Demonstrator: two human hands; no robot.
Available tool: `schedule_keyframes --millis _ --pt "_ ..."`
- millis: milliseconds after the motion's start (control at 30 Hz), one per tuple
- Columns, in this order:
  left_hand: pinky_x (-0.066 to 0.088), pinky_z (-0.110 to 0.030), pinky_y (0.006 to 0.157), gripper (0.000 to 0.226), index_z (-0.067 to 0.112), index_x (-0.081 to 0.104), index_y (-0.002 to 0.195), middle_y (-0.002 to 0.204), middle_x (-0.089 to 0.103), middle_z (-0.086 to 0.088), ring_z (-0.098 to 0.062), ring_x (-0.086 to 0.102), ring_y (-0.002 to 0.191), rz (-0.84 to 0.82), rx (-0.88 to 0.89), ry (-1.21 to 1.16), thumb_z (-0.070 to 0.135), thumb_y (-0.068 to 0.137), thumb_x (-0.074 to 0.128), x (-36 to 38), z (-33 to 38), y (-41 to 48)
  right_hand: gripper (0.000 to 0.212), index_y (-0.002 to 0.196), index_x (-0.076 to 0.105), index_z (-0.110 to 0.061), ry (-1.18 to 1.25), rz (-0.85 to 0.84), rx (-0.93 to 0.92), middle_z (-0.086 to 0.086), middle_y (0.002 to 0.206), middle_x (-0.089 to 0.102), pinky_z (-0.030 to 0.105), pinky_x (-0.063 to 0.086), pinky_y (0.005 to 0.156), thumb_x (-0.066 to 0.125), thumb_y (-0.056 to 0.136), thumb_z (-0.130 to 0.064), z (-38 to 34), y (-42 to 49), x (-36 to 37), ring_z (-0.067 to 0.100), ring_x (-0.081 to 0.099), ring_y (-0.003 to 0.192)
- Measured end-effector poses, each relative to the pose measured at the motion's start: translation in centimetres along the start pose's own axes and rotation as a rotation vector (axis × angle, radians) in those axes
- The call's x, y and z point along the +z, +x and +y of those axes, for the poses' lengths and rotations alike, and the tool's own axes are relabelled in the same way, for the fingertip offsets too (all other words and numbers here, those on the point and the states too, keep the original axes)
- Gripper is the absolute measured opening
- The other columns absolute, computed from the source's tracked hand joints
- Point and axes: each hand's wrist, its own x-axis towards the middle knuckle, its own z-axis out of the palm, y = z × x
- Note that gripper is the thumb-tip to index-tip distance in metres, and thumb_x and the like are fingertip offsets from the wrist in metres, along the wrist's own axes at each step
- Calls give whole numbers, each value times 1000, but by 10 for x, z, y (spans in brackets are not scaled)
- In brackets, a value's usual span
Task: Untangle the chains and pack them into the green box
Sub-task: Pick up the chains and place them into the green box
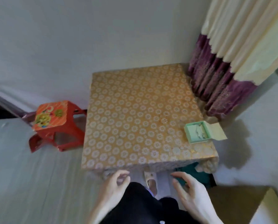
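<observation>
Too blurred inside the green box [199, 141] at middle right to name the pale smears [197, 132]; cut off by the bottom edge at both forearms, behind the left hand [117, 180] and right hand [188, 189]; half hidden under the tabletop [135, 118], lower right, a dark green shape [198, 175].

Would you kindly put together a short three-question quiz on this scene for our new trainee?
1. True or false: the green box on the table has its lid open.
2. Which is nearer the box: A) the left hand or B) the right hand?
3. Fill in: the red stool stands on the person's ____ side of the table.
Key: 1 true; 2 B; 3 left.
</observation>
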Motion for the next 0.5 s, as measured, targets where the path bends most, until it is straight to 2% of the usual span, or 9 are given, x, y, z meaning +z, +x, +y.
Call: schedule_keyframes --millis 67,133,200,300,400,500 --pt "48 -8 82 9 36 68 102 99 71 24 16 62 92 41 -29 -32 30 95 66 -17 -20 -27 12 103 65 -46 16 -38 -28 -25 105 67 8 44 78 62 96 -37 -17 -15 26 -10 59 96" --pt "44 -4 76 9 38 68 101 100 70 24 17 61 91 89 -59 -81 31 96 66 -35 -44 -48 13 101 66 -47 36 -82 -44 -26 106 67 6 44 78 63 96 -36 -35 -28 54 -17 56 101" --pt "46 -6 80 10 38 69 98 94 71 26 16 63 90 145 -98 -134 29 94 68 -54 -72 -65 14 99 67 -49 35 -138 -50 -29 104 67 10 48 80 64 95 -36 -53 -38 83 -20 53 103" --pt "51 -17 90 10 40 69 98 95 71 32 12 66 91 202 -160 -182 32 93 70 -81 -120 -81 17 99 67 -49 -18 -220 -78 -28 102 67 15 50 85 64 95 -33 -81 -46 128 -14 57 104" --pt "48 -8 81 9 39 68 101 102 73 18 4 68 95 223 -196 -217 33 94 68 -114 -159 -87 17 102 68 -45 -59 -264 -108 -24 102 70 11 49 83 63 96 -29 -115 -46 167 -14 60 101" --pt "45 -6 75 8 39 67 103 102 72 18 6 67 94 189 -190 -208 36 96 65 -156 -188 -86 15 105 70 -39 -90 -266 -122 -24 102 70 5 47 78 62 98 -29 -152 -41 209 -16 59 99"
